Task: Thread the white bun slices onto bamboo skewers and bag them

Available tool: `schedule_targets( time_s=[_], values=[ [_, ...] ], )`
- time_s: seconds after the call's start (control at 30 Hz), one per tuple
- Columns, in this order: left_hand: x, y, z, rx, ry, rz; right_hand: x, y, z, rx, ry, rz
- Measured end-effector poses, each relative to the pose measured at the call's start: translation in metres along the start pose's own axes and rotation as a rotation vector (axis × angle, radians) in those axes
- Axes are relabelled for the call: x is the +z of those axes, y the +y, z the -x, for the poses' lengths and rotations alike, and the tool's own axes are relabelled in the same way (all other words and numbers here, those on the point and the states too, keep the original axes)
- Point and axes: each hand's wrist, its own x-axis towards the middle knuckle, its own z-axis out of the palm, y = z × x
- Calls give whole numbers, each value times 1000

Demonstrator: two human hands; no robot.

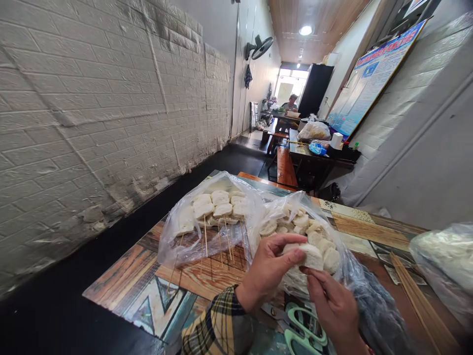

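Note:
My left hand [268, 268] is closed around a pale, spongy bun slice [312, 255], thumb on the near face and fingers over the top. At the slice's lower edge, my right hand [334, 308] pinches with thumb and forefinger; anything thin between them is hidden. Just behind both hands, a clear plastic bag [343, 254] holds many loose slices [301, 220]. To its left, another plastic bag [172, 249] contains slices [221, 211] on thin wooden skewers [206, 239], whose bare ends point toward me. Green-handled scissors [305, 330] lie beneath my hands.
A bundle of bare skewers [421, 301] lies at the right of the wood-patterned table [121, 291]. Beyond it sits another filled plastic bag [443, 256]. Farther back are a bench [286, 166], a cluttered table [305, 150] and a seated person [290, 104]. A brick-patterned wall [111, 103] runs along the left.

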Motion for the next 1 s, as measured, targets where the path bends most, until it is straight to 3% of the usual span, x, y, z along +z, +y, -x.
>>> schedule_targets(
  time_s=[0.27, 0.47, 0.67, 0.8, 1.0],
  values=[
    [8, 19, 14, 35, -244, -125, -9, 10, 0, -111, 108, 90],
    [7, 18, 14, 47, -266, -128, -11, 6, -3, -138, 86, 125],
    [7, 18, 14, 40, -212, -89, -13, -3, -6, -127, 100, 129],
    [7, 17, 11, 57, -137, -190, -12, -8, -5, -81, 88, 137],
    [1, 5, -2, 32, 44, -144, -7, -13, -9, 26, -61, 10]
  ],
)
